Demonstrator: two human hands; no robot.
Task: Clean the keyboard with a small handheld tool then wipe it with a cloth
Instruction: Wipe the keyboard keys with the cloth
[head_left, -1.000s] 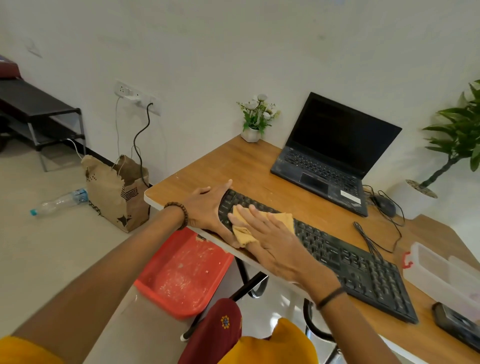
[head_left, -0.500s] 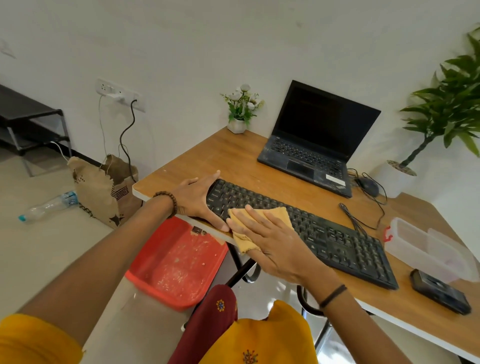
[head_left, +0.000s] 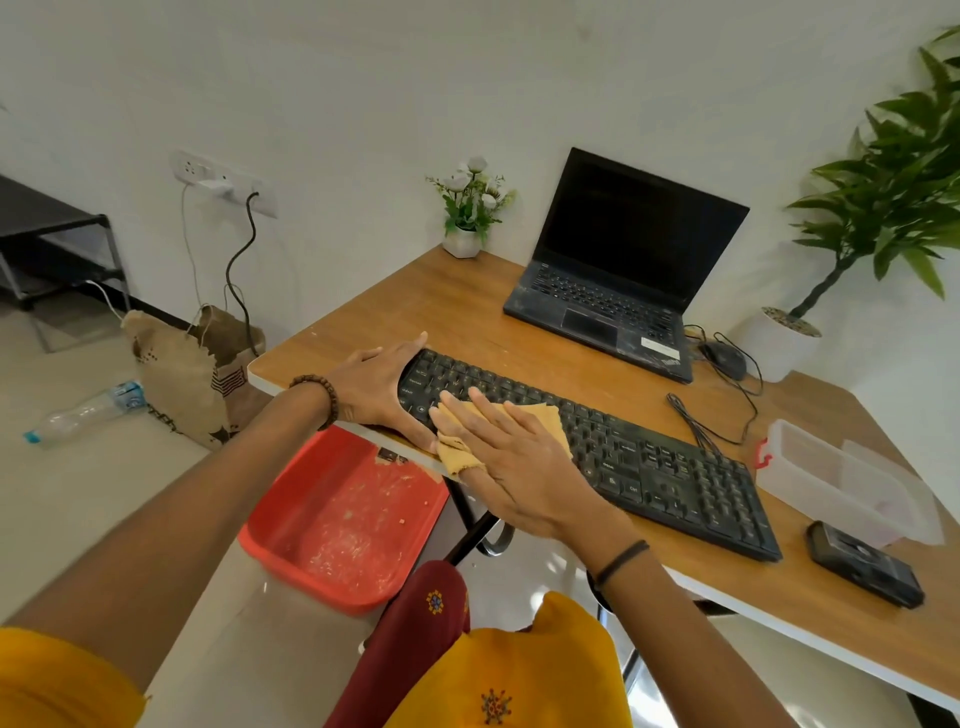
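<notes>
Well, barely any change in the last sec — right hand (head_left: 524, 467) still flat, fingers straight, pressing cloth (head_left: 540, 421) on the keyboard's (head_left: 649, 467) left end; left hand (head_left: 374, 389) braces that end, fingers spread. Most keys prob unwiped.

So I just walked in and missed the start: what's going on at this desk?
A person is wiping the black keyboard with a yellow cloth. The right hand presses the cloth flat onto the keys near the keyboard's left end, while the left hand rests against that end to steady it. No small cleaning tool is in either hand. Behind, on the wooden desk, a laptop stands open with a dark screen.
</notes>
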